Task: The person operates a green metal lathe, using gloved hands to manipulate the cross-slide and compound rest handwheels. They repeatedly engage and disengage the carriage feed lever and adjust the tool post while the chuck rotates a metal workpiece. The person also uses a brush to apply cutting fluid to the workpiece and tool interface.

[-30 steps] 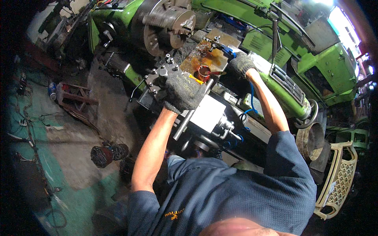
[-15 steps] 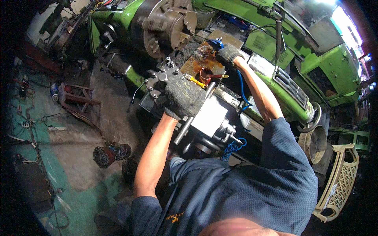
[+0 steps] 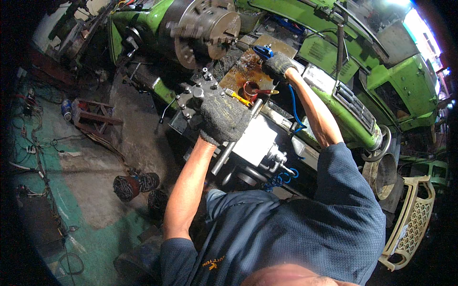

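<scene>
My right hand (image 3: 279, 65), in a dark grey knit glove, grips a blue air blow gun (image 3: 261, 51). Its thin nozzle points left toward the lathe chuck (image 3: 202, 33), whose outline is partly smeared. From the gun a blue hose (image 3: 293, 107) runs down. My left hand (image 3: 223, 119), gloved alike, lies on the tool post (image 3: 194, 97) beside a long metal bar (image 3: 223, 159); its fingers are hidden beneath it. Just beyond that hand are a yellow-handled brush (image 3: 238, 97) and a reddish pot (image 3: 249, 89) with a second brush (image 3: 265, 92) across its rim.
The green lathe bed (image 3: 353, 114) extends to the right, ending at a handwheel (image 3: 380, 143). Brown fluid wets a plate (image 3: 248, 64) near the chuck. A coiled blue hose (image 3: 281, 178) hangs close to my body. Cables (image 3: 40, 162) and a rusty metal stand (image 3: 98, 114) lie left.
The blow gun's nozzle shows more clearly near the chuck, and my right hand has shifted only slightly. My left hand stays on the tool post.
</scene>
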Tool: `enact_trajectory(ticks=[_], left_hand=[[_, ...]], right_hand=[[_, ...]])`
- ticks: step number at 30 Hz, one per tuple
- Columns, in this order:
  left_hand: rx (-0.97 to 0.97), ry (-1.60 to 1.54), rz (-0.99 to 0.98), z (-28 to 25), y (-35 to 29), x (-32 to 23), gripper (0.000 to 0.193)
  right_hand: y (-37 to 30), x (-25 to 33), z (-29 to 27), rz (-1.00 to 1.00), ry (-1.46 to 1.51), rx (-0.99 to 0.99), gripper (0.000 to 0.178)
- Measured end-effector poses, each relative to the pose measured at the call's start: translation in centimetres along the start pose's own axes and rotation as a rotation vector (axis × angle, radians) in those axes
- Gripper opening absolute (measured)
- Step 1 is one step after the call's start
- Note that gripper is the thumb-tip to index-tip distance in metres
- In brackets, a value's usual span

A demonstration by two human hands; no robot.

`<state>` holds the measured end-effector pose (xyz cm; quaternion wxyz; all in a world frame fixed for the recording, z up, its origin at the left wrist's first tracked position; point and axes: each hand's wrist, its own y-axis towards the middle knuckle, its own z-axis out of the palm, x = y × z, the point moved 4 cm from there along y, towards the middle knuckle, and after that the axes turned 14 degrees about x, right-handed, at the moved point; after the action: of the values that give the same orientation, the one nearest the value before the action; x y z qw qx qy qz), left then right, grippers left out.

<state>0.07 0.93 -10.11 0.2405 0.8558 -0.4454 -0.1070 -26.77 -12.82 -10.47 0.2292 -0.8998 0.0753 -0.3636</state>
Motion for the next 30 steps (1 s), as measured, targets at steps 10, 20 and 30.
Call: enact_trajectory(ticks=[10, 20, 30], left_hand=[[-0.169, -0.093, 0.123, -4.7, 2.9, -1.7, 0.02], [-0.117, -0.229, 0.14, -4.5, 3.1, -1.8, 0.012], [-0.152, -0.242, -0.011, 0.8, -1.4, -0.2, 0.004]], right_hand=[[-0.5, 1.1, 0.5, -0.07, -0.192, -0.102, 0.021], [-17.6, -4.8, -1.9, 0.045, -0.153, -0.331, 0.046], [-46.3, -34.7, 20.0, 0.153, 0.992, -1.423, 0.064]])
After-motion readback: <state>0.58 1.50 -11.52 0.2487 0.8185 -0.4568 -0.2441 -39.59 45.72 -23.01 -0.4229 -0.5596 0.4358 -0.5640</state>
